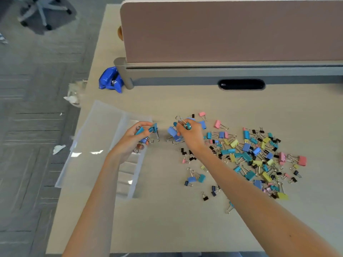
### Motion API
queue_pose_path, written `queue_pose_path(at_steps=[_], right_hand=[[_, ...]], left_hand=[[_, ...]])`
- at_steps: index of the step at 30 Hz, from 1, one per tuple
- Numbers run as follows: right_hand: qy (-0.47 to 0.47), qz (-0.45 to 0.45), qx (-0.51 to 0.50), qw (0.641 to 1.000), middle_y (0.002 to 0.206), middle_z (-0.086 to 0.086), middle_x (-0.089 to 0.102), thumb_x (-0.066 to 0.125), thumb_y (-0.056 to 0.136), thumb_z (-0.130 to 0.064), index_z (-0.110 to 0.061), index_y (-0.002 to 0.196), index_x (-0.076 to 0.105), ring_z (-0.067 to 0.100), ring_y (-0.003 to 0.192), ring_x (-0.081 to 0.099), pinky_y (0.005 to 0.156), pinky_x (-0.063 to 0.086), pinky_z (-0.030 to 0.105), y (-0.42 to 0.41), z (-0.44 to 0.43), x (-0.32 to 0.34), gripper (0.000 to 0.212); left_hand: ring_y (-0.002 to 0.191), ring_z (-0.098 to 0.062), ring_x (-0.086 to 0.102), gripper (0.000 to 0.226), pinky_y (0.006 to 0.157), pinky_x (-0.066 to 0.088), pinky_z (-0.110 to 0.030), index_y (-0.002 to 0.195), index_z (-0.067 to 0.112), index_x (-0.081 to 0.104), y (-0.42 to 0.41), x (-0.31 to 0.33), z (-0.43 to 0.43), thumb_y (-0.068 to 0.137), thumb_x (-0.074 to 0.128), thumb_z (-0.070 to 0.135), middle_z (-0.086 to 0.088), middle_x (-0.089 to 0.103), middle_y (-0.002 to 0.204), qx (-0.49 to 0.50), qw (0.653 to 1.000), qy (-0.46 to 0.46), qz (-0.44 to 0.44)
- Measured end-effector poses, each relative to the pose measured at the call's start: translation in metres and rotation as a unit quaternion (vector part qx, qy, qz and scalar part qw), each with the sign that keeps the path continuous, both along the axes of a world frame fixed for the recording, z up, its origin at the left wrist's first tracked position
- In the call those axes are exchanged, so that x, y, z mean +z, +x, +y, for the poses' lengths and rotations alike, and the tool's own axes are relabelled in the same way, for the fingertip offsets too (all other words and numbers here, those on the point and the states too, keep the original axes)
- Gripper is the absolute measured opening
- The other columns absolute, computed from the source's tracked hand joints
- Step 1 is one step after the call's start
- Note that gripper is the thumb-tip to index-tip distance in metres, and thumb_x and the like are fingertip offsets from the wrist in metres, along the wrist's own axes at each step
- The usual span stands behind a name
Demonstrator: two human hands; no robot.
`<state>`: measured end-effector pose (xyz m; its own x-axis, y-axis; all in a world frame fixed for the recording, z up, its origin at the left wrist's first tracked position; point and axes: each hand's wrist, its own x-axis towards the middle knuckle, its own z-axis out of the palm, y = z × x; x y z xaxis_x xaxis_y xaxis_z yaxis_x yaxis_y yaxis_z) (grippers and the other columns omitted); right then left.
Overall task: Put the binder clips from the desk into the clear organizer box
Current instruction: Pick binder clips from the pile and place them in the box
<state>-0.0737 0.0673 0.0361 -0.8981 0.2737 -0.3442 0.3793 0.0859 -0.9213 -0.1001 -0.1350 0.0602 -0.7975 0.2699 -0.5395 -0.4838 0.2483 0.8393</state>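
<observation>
A clear organizer box [96, 127] with small compartments lies open at the desk's left edge. My left hand [132, 140] hovers over its right side and grips several blue and teal binder clips [148, 131]. My right hand [190, 135] is just right of it and pinches a teal binder clip [186, 125] by its wire handles, with light blue clips [173, 133] bunched under its fingers. A loose pile of blue, teal, yellow, pink and black binder clips [256, 154] covers the desk to the right, partly hidden by my right forearm.
A blue stapler-like tool [110, 80] lies at the back left beside the post of the pink desk divider [232, 30]. A black cable slot [241, 84] sits behind the pile. Crumpled plastic [74, 93] hangs at the desk's left edge. An office chair base [42, 10] stands on the floor.
</observation>
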Motion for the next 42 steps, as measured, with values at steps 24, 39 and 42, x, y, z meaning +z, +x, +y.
queue_pose_path(at_steps=[24,39,42], right_hand=[[0.262,0.007,0.022,0.965,0.073,0.001,0.063,0.059,0.089,-0.019,-0.019,0.095,0.066,0.023,0.065,0.052,0.052,0.036,0.032,-0.043,-0.106,-0.019,0.009],[0.397,0.006,0.25,0.883,0.109,-0.001,0.07,0.051,0.09,-0.012,-0.032,0.111,0.069,0.027,0.097,0.061,0.077,0.049,0.033,-0.044,-0.063,-0.026,0.033],[0.377,-0.002,0.265,0.887,0.104,-0.003,0.071,0.056,0.093,-0.021,-0.035,0.109,0.069,0.024,0.093,0.061,0.071,0.048,0.032,-0.046,-0.046,-0.027,0.026]], left_hand=[[0.059,-0.007,0.055,0.02,0.048,0.039,-0.019,0.117,0.022,0.057,-0.033,-0.018,-0.066,0.097,0.055,0.02,0.001,0.068,0.094,0.184,0.981,0.04,0.045],[0.051,-0.01,0.057,0.022,0.038,0.035,-0.017,0.114,0.019,0.054,-0.047,-0.029,-0.033,0.094,0.053,0.011,-0.008,0.061,0.099,0.072,0.989,-0.09,0.097],[0.047,-0.012,0.055,0.023,0.039,0.035,-0.016,0.114,0.018,0.055,-0.046,-0.034,-0.023,0.092,0.054,0.01,-0.012,0.058,0.097,0.036,0.986,-0.12,0.108]])
